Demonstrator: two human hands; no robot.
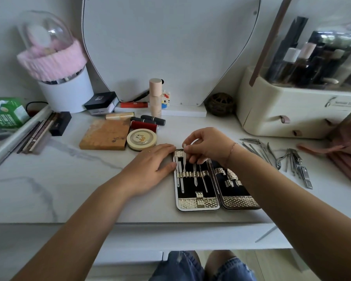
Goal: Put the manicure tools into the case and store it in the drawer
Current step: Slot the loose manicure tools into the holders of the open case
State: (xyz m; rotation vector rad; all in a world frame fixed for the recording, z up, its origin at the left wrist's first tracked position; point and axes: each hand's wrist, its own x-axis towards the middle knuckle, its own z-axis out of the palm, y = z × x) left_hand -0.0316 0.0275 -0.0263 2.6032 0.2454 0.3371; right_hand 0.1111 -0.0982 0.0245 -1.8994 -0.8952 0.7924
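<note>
An open manicure case (199, 203), black inside with gold textured trim, lies flat near the table's front edge. Several slim metal tools sit under the elastic loops of its left half. My right hand (209, 146) hovers over the case's top edge and pinches one thin metal tool (184, 159), whose lower part sits in a loop. My left hand (150, 165) rests flat on the table, fingertips against the case's left edge. A loose pile of metal tools (280, 157), clippers and nippers among them, lies to the right of the case.
Lipsticks (148, 122), a round tin (141, 138) and a tan palette (104, 134) lie behind the left hand. A cream cosmetics organiser (292, 110) with small drawers stands at the back right, a pink cloth (344, 151) beside it. A white tray (18, 134) sits far left.
</note>
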